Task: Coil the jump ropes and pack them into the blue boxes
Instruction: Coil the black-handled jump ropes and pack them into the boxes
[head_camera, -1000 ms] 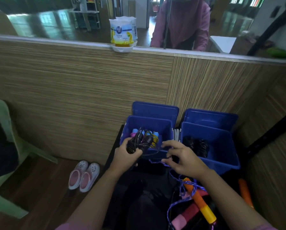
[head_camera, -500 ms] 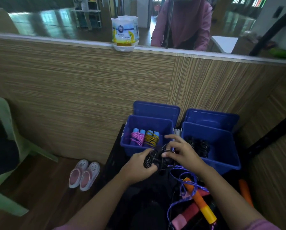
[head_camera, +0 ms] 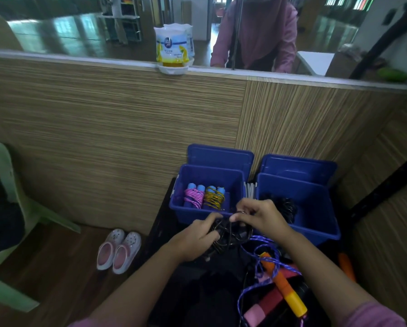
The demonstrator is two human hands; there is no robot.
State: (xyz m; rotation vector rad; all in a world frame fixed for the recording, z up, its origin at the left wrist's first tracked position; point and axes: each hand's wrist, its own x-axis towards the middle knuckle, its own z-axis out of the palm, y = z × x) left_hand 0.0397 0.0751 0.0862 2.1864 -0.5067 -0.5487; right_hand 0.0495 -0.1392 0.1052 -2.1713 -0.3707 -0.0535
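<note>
Two coiled ropes (head_camera: 203,197) lie in the left box (head_camera: 186,208), black ones (head_camera: 285,206) in the right box (head_camera: 315,208); both hands (head_camera: 195,239) (head_camera: 259,215) grip a black rope (head_camera: 228,234) near them, blue rope (head_camera: 263,263) uncoiled.

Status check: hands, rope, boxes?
Left hand grips black rope bundle; right hand pinches a strand. Bundle in front of left blue box, not in. Nothing blocks the box.
</note>
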